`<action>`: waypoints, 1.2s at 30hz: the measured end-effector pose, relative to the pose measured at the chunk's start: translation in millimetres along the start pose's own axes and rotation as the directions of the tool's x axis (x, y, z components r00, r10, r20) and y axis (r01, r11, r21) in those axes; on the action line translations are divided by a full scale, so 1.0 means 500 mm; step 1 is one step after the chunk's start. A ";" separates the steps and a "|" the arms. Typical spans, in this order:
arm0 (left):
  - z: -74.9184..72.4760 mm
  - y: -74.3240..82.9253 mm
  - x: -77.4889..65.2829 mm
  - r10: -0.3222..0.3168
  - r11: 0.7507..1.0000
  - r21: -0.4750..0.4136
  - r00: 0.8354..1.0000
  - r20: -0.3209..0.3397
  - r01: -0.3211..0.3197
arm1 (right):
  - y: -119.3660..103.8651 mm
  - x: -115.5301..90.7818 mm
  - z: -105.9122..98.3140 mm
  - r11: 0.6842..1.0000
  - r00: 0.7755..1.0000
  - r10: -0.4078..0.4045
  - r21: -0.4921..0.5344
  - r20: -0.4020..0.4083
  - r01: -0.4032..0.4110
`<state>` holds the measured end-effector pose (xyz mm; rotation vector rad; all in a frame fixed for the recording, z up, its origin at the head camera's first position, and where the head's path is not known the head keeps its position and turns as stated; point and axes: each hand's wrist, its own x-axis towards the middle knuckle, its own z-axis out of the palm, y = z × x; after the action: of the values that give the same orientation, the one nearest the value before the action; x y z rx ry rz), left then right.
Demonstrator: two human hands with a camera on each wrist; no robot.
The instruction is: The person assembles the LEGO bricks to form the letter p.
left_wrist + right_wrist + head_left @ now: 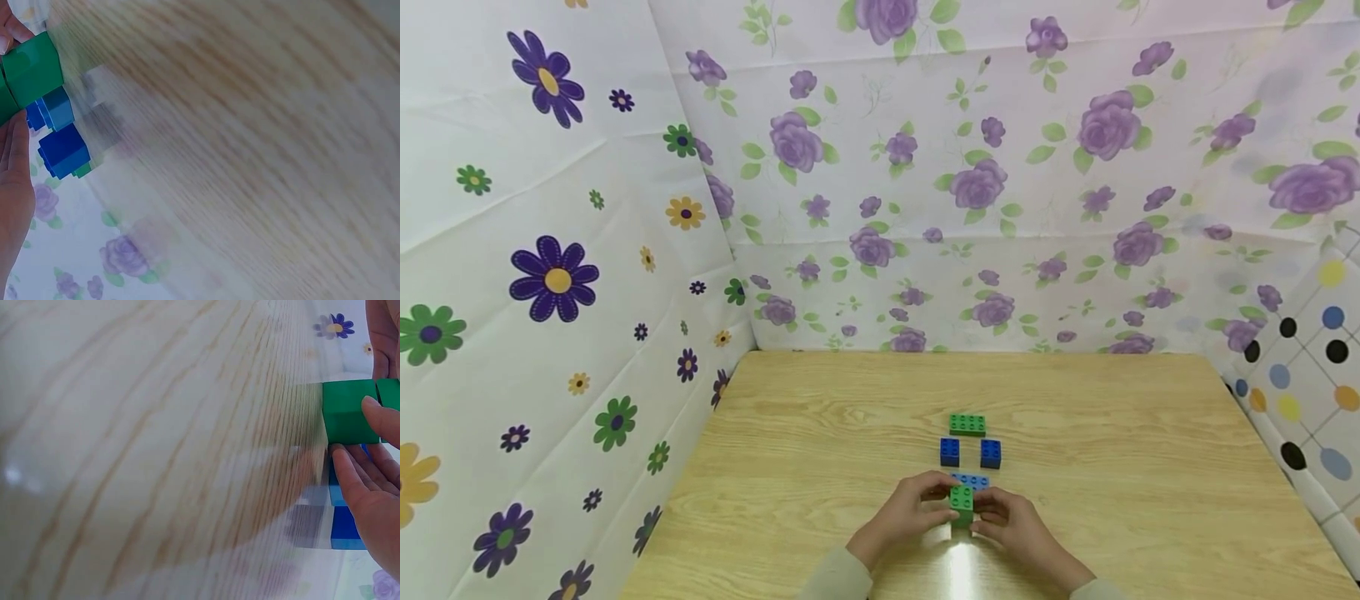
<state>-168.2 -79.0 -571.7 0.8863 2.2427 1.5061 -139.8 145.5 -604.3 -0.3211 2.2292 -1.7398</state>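
Note:
Two square green toy bricks (961, 500), one stacked on the other with a seam between them, stand upright near the front of the table. My left hand (910, 510) pinches the stack from the left, thumb at its near side. From the right, my right hand (1011, 521) grips it; the right wrist view shows the thumb against the lower green brick (350, 415) and fingers along its far side. Just behind the stack lies a light blue long brick (976, 482), partly covered by the fingers and the stack.
Two dark blue square bricks, one left (950, 452) and one right (991, 453), stand apart beyond the light blue brick. Behind them lies a long green brick (967, 425). The wooden table (820, 417) meets a flowered cloth wall (865, 275) at its back edge.

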 end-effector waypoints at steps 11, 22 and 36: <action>0.007 0.002 -0.002 0.047 0.995 0.087 0.999 -0.006 -0.047 | -0.003 -0.003 0.002 0.999 1.000 -0.022 0.036 -0.004 0.022; 0.023 -0.004 -0.005 -0.004 1.000 -0.017 0.999 -0.051 0.003 | -0.008 -0.001 0.005 0.999 0.999 -0.015 -0.032 -0.028 0.014; 0.026 -0.012 -0.005 -0.103 0.994 -0.051 0.993 -0.058 0.101 | 0.002 0.002 0.002 0.997 1.000 -0.018 -0.081 -0.017 0.016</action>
<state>-161.0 -72.7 -583.0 0.7102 2.2472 1.5525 -140.4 144.7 -605.4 -0.3447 2.3204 -1.6704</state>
